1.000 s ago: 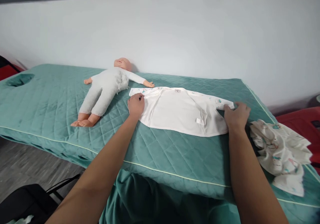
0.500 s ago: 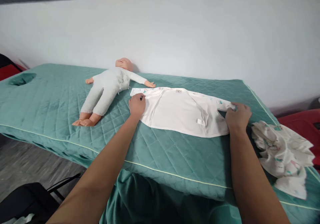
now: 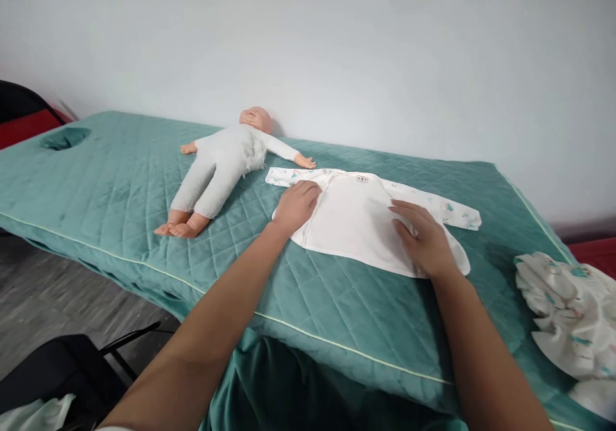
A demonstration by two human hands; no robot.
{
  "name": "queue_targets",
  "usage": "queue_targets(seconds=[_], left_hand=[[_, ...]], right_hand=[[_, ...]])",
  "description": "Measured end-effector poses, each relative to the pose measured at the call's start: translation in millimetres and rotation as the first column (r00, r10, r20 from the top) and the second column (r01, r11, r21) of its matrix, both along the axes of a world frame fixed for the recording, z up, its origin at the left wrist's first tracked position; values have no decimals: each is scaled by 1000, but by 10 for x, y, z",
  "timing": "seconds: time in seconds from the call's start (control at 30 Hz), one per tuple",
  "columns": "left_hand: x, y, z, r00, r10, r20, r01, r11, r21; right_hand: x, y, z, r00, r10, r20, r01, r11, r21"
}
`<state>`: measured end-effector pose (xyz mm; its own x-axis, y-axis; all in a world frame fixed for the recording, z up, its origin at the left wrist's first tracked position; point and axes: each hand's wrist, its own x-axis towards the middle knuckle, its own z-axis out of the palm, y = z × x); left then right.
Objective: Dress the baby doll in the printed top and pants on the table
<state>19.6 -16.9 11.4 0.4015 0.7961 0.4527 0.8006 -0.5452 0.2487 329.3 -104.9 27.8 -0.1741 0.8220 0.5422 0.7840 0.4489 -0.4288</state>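
A white baby shirt [image 3: 359,222] with printed sleeves lies spread open on the green quilted bed cover [image 3: 327,303]. My left hand [image 3: 299,205] rests flat on the shirt's left side, fingers stretched out and holding nothing. Over the shirt's right side is my right hand [image 3: 423,238], its thumb and fingers apart; whether it touches the cloth I cannot tell. To the left of the shirt, a baby doll [image 3: 224,155] with a white cloth body lies on its back, one hand close to the shirt's left sleeve.
A crumpled printed baby garment [image 3: 572,309] lies at the bed's right end. Behind the bed stands a white wall [image 3: 337,65]. The bed has a round face hole [image 3: 66,138] at far left. A black chair [image 3: 62,373] stands at lower left.
My right hand has let go of the right sleeve and moved left over the shirt's body. My left hand has shifted inward and flattened. The view has turned slightly left.
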Motion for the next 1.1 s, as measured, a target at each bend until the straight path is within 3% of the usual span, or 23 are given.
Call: queue_targets(seconds=[0.1, 0.2, 0.53, 1.1], left_hand=[[-5, 30, -19, 997, -76, -4, 75, 995, -68], [2, 67, -25, 999, -37, -16, 35, 993, -114], [47, 165, -1, 984, 154, -85, -170, 953, -252], [154, 295, -23, 948, 316, -32, -310, 901, -304]], right_hand=[[-73, 9, -62, 995, 54, 88, -40, 988, -151], [-93, 42, -98, 979, 42, 200, 3, 975, -221], [-96, 90, -123, 961, 3, 275, 64, 971, -232], [-165, 92, -114, 882, -25, 470, 192, 931, -312]])
